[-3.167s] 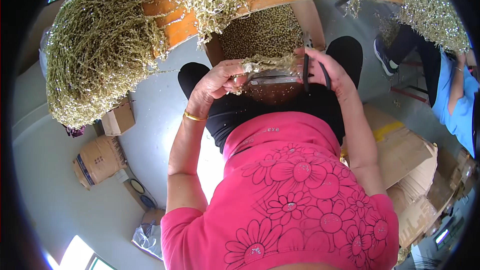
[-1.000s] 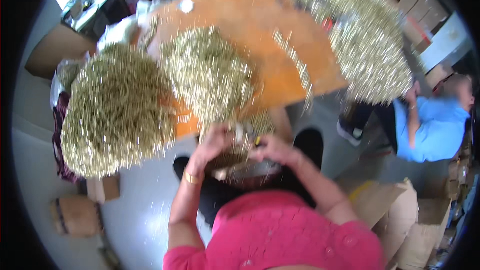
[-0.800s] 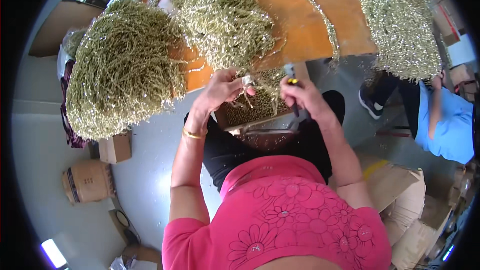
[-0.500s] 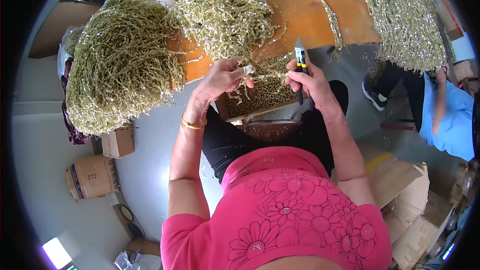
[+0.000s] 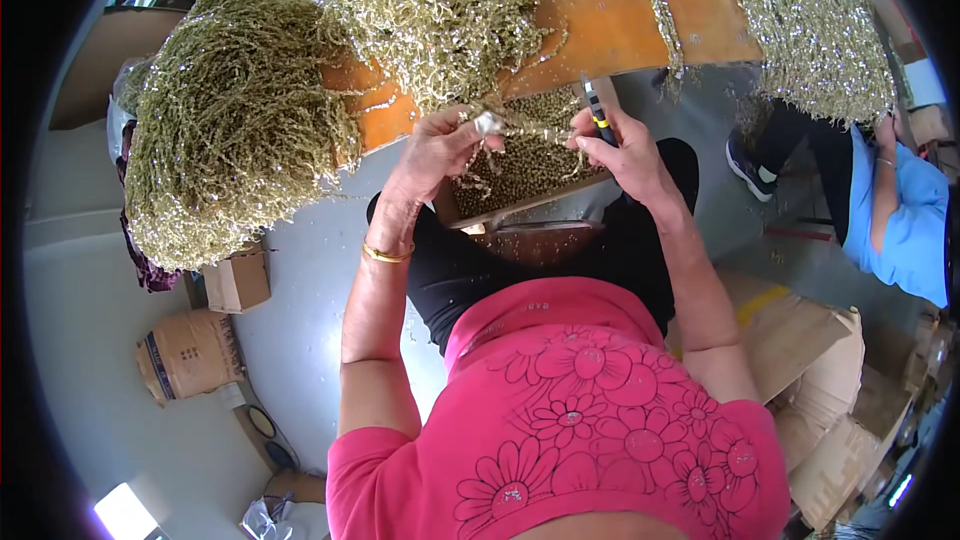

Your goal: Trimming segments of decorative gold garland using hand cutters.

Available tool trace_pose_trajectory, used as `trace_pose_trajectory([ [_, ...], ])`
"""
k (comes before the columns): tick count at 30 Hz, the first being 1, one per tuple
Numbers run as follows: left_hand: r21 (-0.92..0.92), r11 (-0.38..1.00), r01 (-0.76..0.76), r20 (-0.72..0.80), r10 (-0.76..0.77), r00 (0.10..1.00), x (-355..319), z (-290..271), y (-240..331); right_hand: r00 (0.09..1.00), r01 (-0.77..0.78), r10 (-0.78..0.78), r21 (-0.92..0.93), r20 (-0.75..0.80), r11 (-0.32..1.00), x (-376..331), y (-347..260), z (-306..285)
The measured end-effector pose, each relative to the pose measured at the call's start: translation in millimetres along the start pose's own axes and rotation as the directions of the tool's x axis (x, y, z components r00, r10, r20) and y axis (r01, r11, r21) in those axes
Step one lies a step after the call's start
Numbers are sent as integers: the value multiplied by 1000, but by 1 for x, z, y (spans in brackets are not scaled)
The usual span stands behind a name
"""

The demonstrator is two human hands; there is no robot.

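Left hand (image 5: 432,155) curled, pinching the strand (image 5: 540,131); right hand (image 5: 630,153) nearly closed, pinching it too, plus gripping pliers (image 5: 597,106) — strand spans between hands, over the box (image 5: 532,203). Looks like tensioning; next move calls for firm pinches. Versus half a second ago — pliers lean further left.

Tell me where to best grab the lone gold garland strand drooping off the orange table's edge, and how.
Probably pinch the garland strand by its dangling end, coming from your side of the orange table: that end hangs free past the near edge, while the rest lies on the tabletop.
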State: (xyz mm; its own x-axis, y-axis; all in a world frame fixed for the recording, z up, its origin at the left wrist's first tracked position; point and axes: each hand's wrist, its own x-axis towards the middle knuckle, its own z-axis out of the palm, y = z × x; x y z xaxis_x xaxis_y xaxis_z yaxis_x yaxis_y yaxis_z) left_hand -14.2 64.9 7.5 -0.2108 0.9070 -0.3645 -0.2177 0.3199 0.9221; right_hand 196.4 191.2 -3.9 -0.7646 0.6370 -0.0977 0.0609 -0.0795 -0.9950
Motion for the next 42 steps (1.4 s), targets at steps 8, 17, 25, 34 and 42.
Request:
trace_pose_trajectory([
  [8, -410, 896, -171, 10, 192, 981, -6, -2, 16, 990, 47, -48, 4, 135, 999, -22, -1, -19],
  [17, -651, 759, -15, 184, 176, 967, 14, -2, 18, 950, 282, -158, -531, 268, 799, -39, 7, -1],
  [25, -702, 706, 95, 250, 120, 961, 29, -16, 11, 849, 482, -263, -466, 459, 742, -50, -10, 14],
  [34, -524, 850, -55, 195, 182, 964, 7, -9, 25, 942, 330, -318, -133, 104, 935, -70, 16, 8],
  [42, -307, 938, 160, 402, -24, 915, -15, 8, 8, 897, -70, 161, 226, -413, 972, -63, 48, -1],
])
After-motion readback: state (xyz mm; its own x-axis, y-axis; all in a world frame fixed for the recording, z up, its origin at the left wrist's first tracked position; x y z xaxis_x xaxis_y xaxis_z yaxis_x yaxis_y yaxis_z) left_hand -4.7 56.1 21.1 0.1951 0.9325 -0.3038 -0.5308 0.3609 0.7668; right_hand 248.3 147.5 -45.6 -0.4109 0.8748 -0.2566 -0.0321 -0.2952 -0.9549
